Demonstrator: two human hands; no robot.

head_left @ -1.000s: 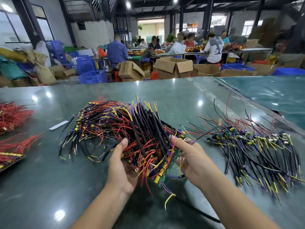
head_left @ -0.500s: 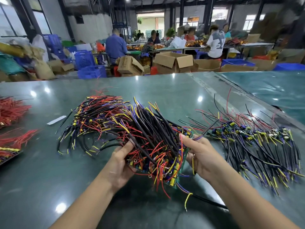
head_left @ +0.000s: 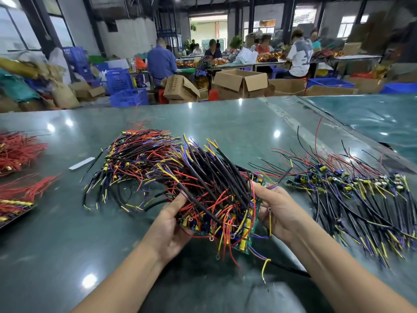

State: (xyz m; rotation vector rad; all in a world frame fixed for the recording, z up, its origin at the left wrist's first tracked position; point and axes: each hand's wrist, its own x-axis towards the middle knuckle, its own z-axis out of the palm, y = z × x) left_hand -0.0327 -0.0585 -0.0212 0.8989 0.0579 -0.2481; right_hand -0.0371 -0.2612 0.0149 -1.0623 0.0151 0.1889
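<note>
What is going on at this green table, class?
A person holds a bundle of wired circuit boards between the left hand and the right hand, over the green table. A loose pile of similar wired parts lies to its right, another tangle lies behind it, and red wires sit at the far left. Other workers are at tables behind.

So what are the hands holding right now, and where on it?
A wired green circuit board: left hand grips its left edge, right hand its right edge.
</note>
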